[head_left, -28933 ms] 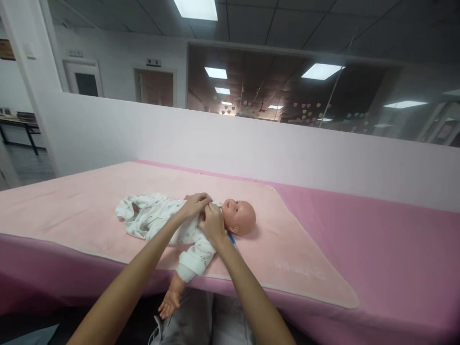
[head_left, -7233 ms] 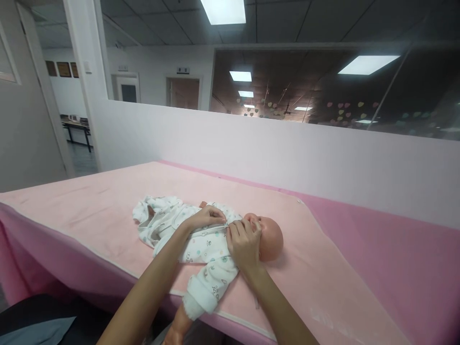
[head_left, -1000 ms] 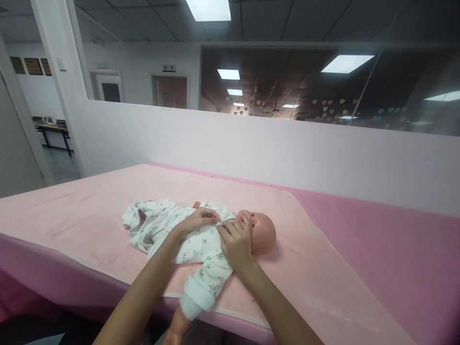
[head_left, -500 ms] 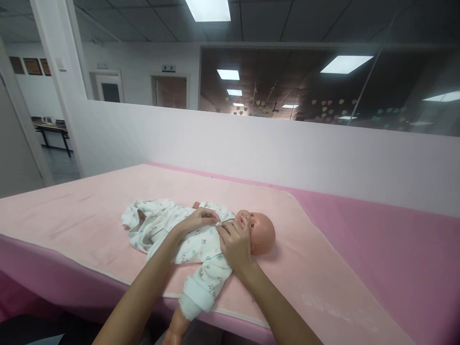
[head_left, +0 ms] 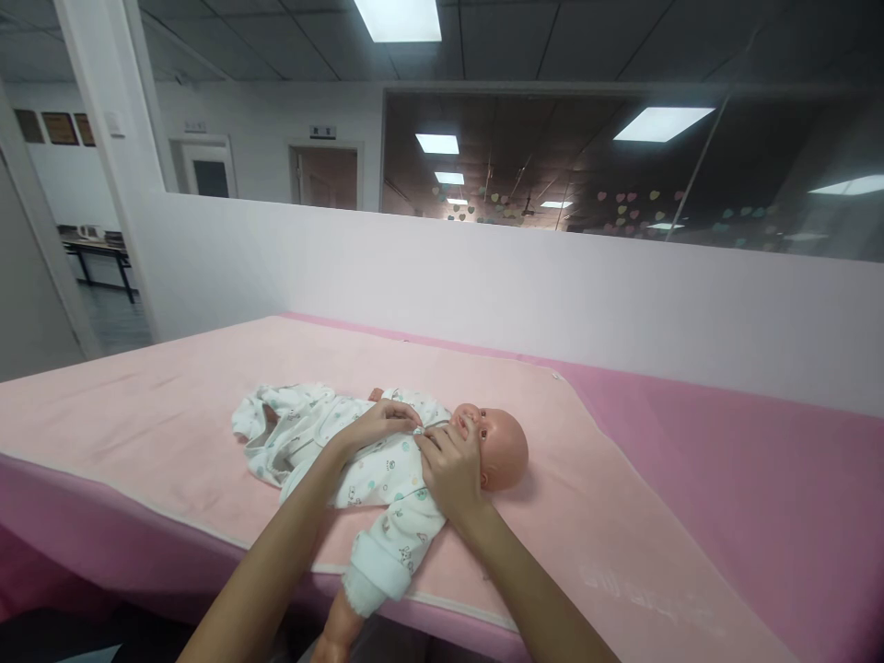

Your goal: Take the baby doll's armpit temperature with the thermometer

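Note:
A baby doll (head_left: 505,448) lies on its back, its head to the right. It wears a white baby romper (head_left: 377,474) with small printed figures, whose leg part spreads loosely to the left. At the upper chest, just below the neckline, both my hands meet. My left hand (head_left: 384,423) pinches the romper's front edge with its fingertips. Against it from the right, my right hand (head_left: 451,463) grips the cloth beside the doll's chin. Any fastener between the fingers is too small to make out. One doll arm (head_left: 340,628) hangs past the near table edge.
The doll rests on a peach-pink mat (head_left: 600,543) spread over a table with a pink cover (head_left: 780,460). Behind it runs a low white wall (head_left: 525,290) with glass above. A doorway at the far left shows a dark desk (head_left: 100,247).

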`<action>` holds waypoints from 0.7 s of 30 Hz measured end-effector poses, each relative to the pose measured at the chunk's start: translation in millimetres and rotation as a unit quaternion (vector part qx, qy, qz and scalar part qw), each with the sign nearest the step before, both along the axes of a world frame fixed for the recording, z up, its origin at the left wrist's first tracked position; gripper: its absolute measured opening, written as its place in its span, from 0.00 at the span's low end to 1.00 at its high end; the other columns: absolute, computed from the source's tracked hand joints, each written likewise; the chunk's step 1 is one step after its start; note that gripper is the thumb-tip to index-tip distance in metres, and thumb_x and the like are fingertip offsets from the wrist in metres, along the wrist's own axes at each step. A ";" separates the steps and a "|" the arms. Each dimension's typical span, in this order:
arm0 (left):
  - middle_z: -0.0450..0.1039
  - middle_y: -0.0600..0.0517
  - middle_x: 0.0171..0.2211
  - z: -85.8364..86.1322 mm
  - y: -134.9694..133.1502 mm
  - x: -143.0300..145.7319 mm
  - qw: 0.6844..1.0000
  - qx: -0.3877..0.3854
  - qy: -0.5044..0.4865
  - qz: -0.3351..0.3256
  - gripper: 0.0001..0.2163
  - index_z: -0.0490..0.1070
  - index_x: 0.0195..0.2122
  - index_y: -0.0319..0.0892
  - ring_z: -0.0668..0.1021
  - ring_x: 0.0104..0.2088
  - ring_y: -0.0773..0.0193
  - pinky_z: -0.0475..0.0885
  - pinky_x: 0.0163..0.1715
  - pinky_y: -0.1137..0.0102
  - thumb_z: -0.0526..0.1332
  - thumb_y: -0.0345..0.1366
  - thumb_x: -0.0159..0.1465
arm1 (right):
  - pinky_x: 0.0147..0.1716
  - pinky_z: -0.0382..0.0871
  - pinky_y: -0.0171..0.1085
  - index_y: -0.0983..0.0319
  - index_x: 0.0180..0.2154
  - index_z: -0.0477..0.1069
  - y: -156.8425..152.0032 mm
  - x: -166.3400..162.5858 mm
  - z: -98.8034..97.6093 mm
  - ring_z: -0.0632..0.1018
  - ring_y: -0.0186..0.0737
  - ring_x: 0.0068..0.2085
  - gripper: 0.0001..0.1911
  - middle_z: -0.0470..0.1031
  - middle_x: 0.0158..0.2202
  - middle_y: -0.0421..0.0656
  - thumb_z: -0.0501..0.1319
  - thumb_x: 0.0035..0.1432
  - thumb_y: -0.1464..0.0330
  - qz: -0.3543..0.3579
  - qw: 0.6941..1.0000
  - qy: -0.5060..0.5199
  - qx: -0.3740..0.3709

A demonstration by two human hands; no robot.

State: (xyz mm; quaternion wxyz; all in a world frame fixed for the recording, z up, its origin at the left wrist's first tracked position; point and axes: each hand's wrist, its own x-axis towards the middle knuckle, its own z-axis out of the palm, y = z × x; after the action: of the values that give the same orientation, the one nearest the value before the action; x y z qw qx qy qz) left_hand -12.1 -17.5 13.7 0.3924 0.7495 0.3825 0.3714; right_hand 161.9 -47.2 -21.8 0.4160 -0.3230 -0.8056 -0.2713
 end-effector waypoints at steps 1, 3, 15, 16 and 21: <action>0.75 0.50 0.30 0.1 -0.2 0.1 1.000 0.000 -0.002 0.000 0.09 0.75 0.33 0.39 0.74 0.35 0.61 0.67 0.40 0.68 0.60 0.36 0.54 | 0.52 0.47 0.48 0.59 0.32 0.72 -0.1 0.0 0.1 0.68 0.36 0.33 0.10 0.72 0.28 0.40 0.54 0.55 0.75 0.000 1.000 0.001 0.000; 0.75 0.50 0.30 0.2 -0.3 0.2 1.000 -0.001 -0.007 -0.003 0.09 0.75 0.33 0.39 0.74 0.35 0.61 0.67 0.40 0.68 0.60 0.37 0.54 | 0.52 0.47 0.49 0.59 0.32 0.72 -0.5 -0.1 0.5 0.68 0.36 0.33 0.10 0.72 0.28 0.40 0.54 0.55 0.75 0.000 1.000 0.004 -0.001; 0.75 0.50 0.31 -2.4 0.7 0.6 1.000 -0.016 -0.023 -0.010 0.09 0.75 0.33 0.39 0.74 0.35 0.62 0.66 0.40 0.69 0.61 0.37 0.54 | 0.53 0.45 0.49 0.59 0.32 0.72 0.0 0.2 -0.2 0.68 0.35 0.33 0.10 0.72 0.28 0.40 0.53 0.55 0.76 -0.015 1.000 -0.011 -0.004; 0.75 0.50 0.31 -2.2 0.7 0.7 1.000 -0.015 -0.023 -0.010 0.09 0.75 0.33 0.39 0.74 0.35 0.62 0.66 0.40 0.69 0.61 0.37 0.54 | 0.54 0.45 0.49 0.59 0.32 0.72 0.3 0.2 -0.3 0.68 0.35 0.33 0.10 0.72 0.28 0.40 0.53 0.55 0.75 -0.014 1.000 -0.011 -0.003; 0.76 0.50 0.31 -0.3 0.4 0.6 1.000 -0.008 -0.008 0.000 0.08 0.75 0.32 0.39 0.75 0.35 0.61 0.67 0.41 0.67 0.61 0.37 0.54 | 0.54 0.45 0.50 0.59 0.32 0.72 1.5 0.2 -0.9 0.69 0.35 0.33 0.10 0.72 0.28 0.40 0.53 0.55 0.75 -0.012 1.000 -0.011 -0.001</action>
State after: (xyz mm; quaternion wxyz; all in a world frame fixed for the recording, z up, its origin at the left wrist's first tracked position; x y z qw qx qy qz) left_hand -11.5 -17.2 13.4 0.4017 0.7433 0.3822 0.3742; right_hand 162.1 -45.7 -22.7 0.4033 -0.3305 -0.8065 -0.2787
